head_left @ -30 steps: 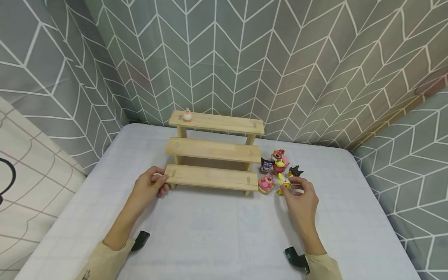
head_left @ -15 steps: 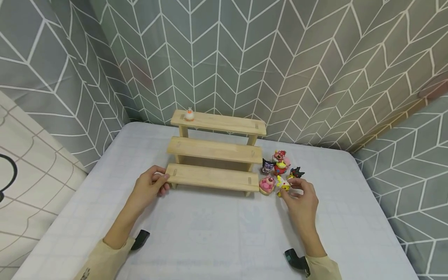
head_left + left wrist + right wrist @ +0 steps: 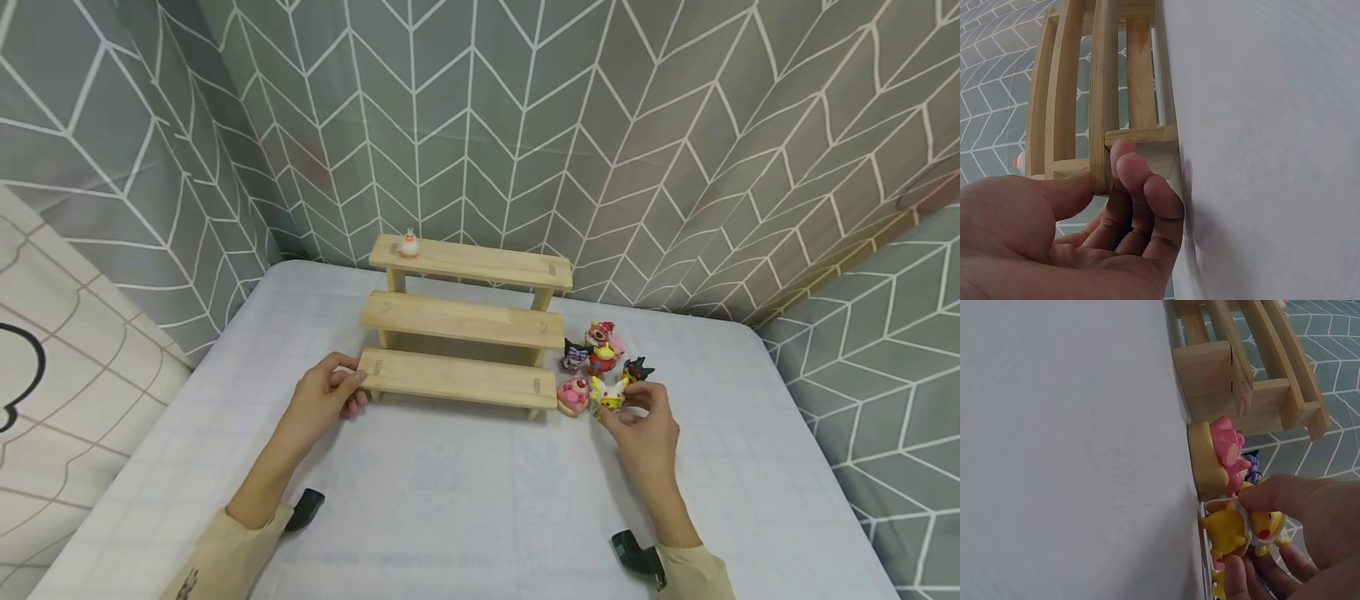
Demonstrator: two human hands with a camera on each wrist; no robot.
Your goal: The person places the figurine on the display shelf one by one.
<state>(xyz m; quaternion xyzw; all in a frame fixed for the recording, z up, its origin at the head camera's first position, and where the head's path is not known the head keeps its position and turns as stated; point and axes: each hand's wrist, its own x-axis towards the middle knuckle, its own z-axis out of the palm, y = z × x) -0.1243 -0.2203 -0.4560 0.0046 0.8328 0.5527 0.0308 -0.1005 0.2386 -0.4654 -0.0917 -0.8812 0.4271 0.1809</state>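
Observation:
A three-tier wooden display stand (image 3: 461,321) stands on the table. My left hand (image 3: 324,398) grips the left end of its lowest shelf, thumb on top and fingers curled beneath, as the left wrist view shows. My right hand (image 3: 647,423) pinches a small yellow figurine with a white hood (image 3: 609,395) between thumb and fingers, right of the stand. In the right wrist view the yellow figurine (image 3: 1229,528) has a red cheek and stands at the table surface. Beside it is a pink figurine on a tan base (image 3: 1207,456). One white figurine (image 3: 408,244) sits at the top shelf's left end.
Several more figurines crowd behind the held one: a purple-and-black one (image 3: 575,356), a red one (image 3: 602,359), a pink one with a red top (image 3: 600,333) and a black-eared one (image 3: 637,369). A patterned curtain (image 3: 480,125) hangs behind the white-covered table (image 3: 465,508).
The right hand has shifted the yellow figurine slightly and its face has turned more to the front. The left hand keeps its grip on the shelf. The head view has moved slightly.

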